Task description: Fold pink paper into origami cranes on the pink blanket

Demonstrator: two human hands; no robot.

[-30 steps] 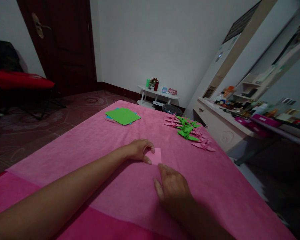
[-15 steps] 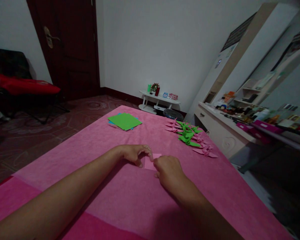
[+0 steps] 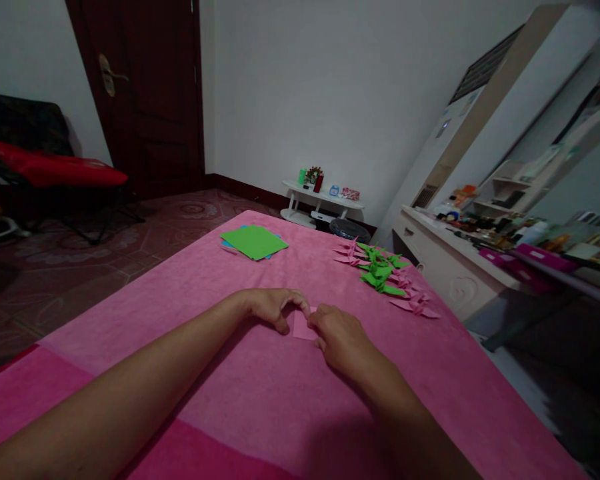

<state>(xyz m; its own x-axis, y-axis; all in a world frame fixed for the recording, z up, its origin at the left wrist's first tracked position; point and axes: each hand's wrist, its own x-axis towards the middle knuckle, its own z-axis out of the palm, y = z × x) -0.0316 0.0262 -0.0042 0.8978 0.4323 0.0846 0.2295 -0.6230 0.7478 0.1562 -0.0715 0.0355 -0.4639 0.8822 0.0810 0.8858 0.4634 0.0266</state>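
A small folded piece of pink paper (image 3: 304,329) lies flat on the pink cloth between my hands. My left hand (image 3: 274,307) arches over its left side, fingertips holding down the far edge and the thumb resting near the left edge. From the right, my right hand (image 3: 340,335) is closed, its thumb and curled fingers pressed on the paper's right part. That part of the sheet is hidden under the hand. Several pink and green folded paper cranes (image 3: 380,275) sit together farther back on the right.
A stack of square paper sheets (image 3: 255,241), green on top with blue beneath, lies at the back left of the cloth-covered surface (image 3: 220,400). Beyond stand a low white shelf (image 3: 325,193), a dressing table (image 3: 440,260) crowded with bottles, and a red chair (image 3: 70,171).
My right hand has shifted slightly up along the pink paper, its fingertips nearer the far edge. The left hand keeps its place on the sheet. The whole view has shifted a little.
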